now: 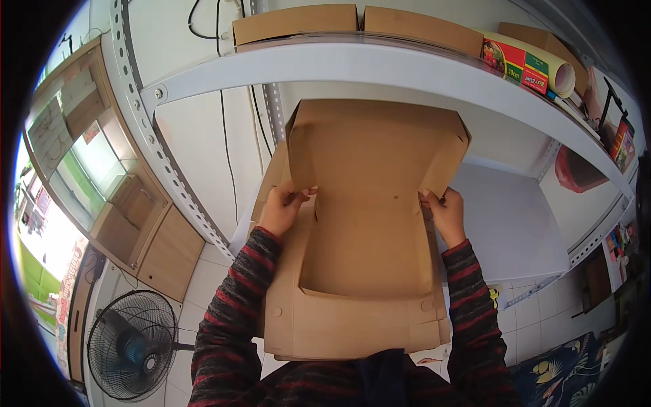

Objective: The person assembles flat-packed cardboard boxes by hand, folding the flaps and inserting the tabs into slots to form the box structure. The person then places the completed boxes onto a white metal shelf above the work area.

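Observation:
A brown cardboard box (366, 237) with its lid (380, 136) raised lies open before me, its walls folded up. Under it are flat cardboard sheets (352, 332), which reach toward my body. My left hand (281, 210) pinches the box's left edge where lid and base meet. On the opposite side, my right hand (444, 214) is closed on the right edge at about the same height. The fingertips of both hands are partly hidden by the cardboard.
A white metal shelf (380, 64) spans above, carrying brown boxes (295, 26) and a paper roll (561, 78). The white lower shelf (505, 224) extends to the right. At lower left stands a black fan (135, 346), near a wooden cabinet (163, 251).

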Demonstrator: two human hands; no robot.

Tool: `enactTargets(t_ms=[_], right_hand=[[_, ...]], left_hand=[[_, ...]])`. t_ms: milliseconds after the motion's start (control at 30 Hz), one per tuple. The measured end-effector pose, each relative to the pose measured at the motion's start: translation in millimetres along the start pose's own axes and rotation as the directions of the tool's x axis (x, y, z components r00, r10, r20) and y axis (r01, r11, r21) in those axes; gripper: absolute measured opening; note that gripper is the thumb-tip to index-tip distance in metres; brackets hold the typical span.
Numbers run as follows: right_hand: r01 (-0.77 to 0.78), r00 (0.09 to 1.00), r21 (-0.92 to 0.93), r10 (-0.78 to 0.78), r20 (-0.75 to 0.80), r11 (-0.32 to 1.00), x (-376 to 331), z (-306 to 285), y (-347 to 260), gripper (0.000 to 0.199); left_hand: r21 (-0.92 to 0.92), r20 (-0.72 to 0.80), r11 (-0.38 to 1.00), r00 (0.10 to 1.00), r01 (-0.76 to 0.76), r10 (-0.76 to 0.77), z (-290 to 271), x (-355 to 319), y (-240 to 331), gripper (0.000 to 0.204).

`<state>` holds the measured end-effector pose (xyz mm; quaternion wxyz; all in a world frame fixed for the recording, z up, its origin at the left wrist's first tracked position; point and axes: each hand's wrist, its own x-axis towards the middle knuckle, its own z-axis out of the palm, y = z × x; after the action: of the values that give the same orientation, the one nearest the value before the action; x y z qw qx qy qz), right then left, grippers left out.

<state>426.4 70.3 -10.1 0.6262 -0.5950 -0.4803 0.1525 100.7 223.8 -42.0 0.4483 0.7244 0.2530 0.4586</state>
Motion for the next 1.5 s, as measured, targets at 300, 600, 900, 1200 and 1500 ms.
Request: enactTargets(t_ms=[300,600,900,1200,1500], right_hand=[[-0.037,0.960,0.180,-0.015,0.280,0.983,3.1,-12.7,31.7,0.033],[0.392,0.885,-0.321,-0.258,0.388,0.862,-21.7,-41.8,-1.0,0.062],[0.103,0.880,0.051,-0.115,0.460,0.993,-125.2,-76.0,-76.7,0.080],[0.354,0.885,-0.333,-0.198,0.421,0.874,-154.8,-49.2,-76.1,0.073],[0.478,0.861,-0.447,-0.302,0.409,0.756,-158.6,-42.5,-77.8,0.069]], left_hand=[[-0.042,0.075,0.998,0.996,-0.036,0.039,-5.5,-0.1,-4.2,0.025],[0.416,0.285,0.907,0.956,-0.058,-0.070,-20.4,-22.3,56.8,0.049],[0.145,0.358,0.979,0.915,0.141,-0.185,-17.6,-132.4,135.2,0.090],[0.020,-0.014,0.986,0.986,0.166,-0.165,27.0,-169.2,94.9,0.060],[0.275,-0.136,0.945,0.980,0.179,-0.146,25.5,-172.2,87.1,0.009]])
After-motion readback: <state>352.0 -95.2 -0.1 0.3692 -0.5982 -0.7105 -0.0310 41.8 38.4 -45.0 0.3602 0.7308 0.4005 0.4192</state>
